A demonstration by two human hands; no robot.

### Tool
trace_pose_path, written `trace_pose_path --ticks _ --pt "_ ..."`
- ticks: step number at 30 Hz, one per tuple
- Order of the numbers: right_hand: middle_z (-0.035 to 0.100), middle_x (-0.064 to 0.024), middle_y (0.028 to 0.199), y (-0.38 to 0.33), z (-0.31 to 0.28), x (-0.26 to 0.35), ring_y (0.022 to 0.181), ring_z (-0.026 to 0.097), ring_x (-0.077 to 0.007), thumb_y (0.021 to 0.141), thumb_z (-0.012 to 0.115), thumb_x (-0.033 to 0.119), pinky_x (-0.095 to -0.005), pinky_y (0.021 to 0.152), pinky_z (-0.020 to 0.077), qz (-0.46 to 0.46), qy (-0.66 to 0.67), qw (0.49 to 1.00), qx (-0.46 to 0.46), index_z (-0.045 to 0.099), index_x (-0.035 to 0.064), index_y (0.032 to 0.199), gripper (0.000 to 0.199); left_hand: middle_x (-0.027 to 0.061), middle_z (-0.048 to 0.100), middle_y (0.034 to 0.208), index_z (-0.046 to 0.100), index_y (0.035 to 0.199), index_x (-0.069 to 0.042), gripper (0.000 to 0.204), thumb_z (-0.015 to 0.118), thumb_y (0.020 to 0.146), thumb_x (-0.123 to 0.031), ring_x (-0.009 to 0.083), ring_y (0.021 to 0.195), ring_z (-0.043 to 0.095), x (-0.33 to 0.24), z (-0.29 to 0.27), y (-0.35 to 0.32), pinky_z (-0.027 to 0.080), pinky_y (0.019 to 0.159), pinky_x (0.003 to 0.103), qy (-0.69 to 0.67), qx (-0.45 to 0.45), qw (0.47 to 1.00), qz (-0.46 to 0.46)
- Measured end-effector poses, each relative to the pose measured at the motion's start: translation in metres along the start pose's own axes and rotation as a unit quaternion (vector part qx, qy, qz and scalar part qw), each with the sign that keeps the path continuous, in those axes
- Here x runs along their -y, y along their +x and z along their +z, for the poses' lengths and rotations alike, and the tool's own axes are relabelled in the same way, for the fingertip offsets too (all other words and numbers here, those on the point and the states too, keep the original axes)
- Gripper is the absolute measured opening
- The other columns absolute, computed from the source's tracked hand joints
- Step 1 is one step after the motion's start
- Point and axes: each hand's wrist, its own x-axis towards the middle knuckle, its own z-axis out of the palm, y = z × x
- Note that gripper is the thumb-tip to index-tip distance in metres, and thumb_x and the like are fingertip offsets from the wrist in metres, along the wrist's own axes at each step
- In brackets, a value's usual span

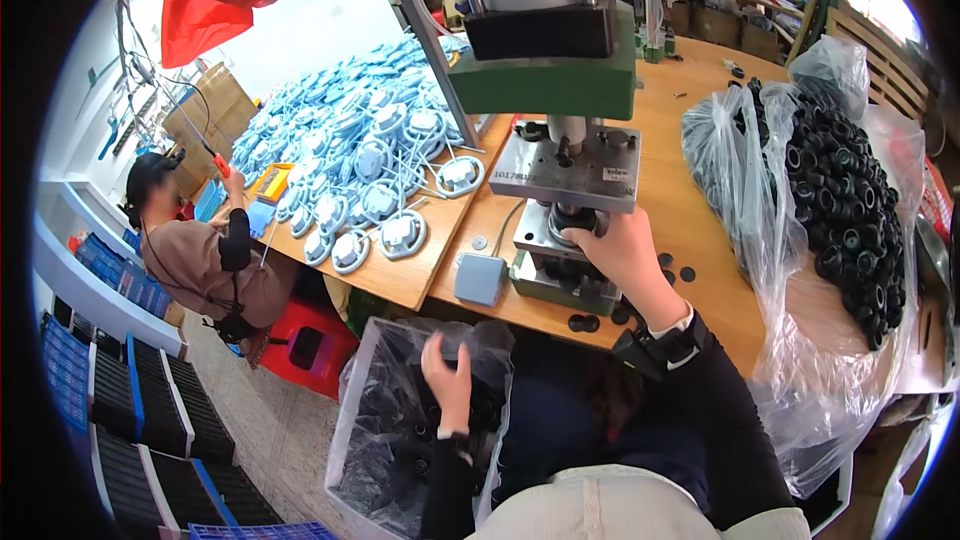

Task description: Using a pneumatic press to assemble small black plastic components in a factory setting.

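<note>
My right hand (622,250) reaches into the press (565,165), between its upper plate and lower die. Its thumb and fingers close around a black round plastic part (572,220) seated at the die; the far fingertips are hidden. Over a plastic-lined bin (350,420) my left hand (446,380) hangs with thumb and fingers apart and nothing between them. Black parts (425,440) lie inside that bin, partly covered by the clear liner. Loose black rings (583,323) rest on the table near the foot of the press.
A grey box (480,278) sits left of the press. Beyond it, white-and-blue round pieces (370,160) are heaped. At right, a clear bag (745,190) spills many black rings (840,210). A co-worker (190,230) sits at far left beside a red stool (310,345).
</note>
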Motion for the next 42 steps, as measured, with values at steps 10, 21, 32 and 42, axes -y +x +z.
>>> trace_pose_path --ticks 10,21,32,42 --pt "0.064 -0.0189 0.104 -0.046 -0.030 0.004 0.099 0.061 -0.0349 0.073 0.078 0.016 -0.0384 0.083 0.0492 -0.094 0.020 0.989 -0.115 0.047 -0.0015 0.125 0.063 -0.0004 0.060 0.125 0.064 0.113 -0.017 0.027 0.053 0.091 -0.027 0.0229 0.123 0.050 -0.072 0.090 0.109 0.032 0.100 0.044 0.127 0.139 0.964 0.187" --pt "0.064 -0.0159 0.104 -0.143 -0.234 -0.175 0.099 0.063 -0.0243 0.083 0.064 0.009 -0.0342 0.082 0.0496 0.234 -0.071 0.922 -0.301 0.059 0.0022 0.111 0.029 0.0162 0.040 0.144 0.043 0.135 0.000 0.043 0.046 0.096 -0.017 0.0358 0.134 0.035 -0.077 0.062 0.109 0.025 0.110 0.045 -0.071 0.087 0.968 0.227" --pt "0.058 -0.0190 0.106 -0.099 -0.254 -0.277 0.103 0.054 -0.0394 0.066 0.072 0.010 -0.0421 0.089 0.0458 0.142 -0.306 0.929 -0.153 0.055 0.0053 0.120 0.056 0.0155 0.060 0.104 0.065 0.097 0.002 0.032 0.077 0.071 -0.013 0.0304 0.099 0.054 -0.211 0.093 0.129 0.041 0.088 0.038 -0.266 0.037 0.958 0.101" --pt "0.054 -0.0084 0.118 -0.103 -0.213 -0.085 0.104 0.056 -0.0138 0.075 0.069 -0.003 -0.0281 0.091 0.0444 0.130 0.301 0.930 -0.168 0.053 0.0031 0.119 0.046 0.0173 0.064 0.090 0.063 0.100 0.003 0.037 0.076 0.078 -0.023 0.0344 0.084 0.059 -0.227 0.071 0.109 0.046 0.074 0.040 -0.178 0.006 0.974 0.141"
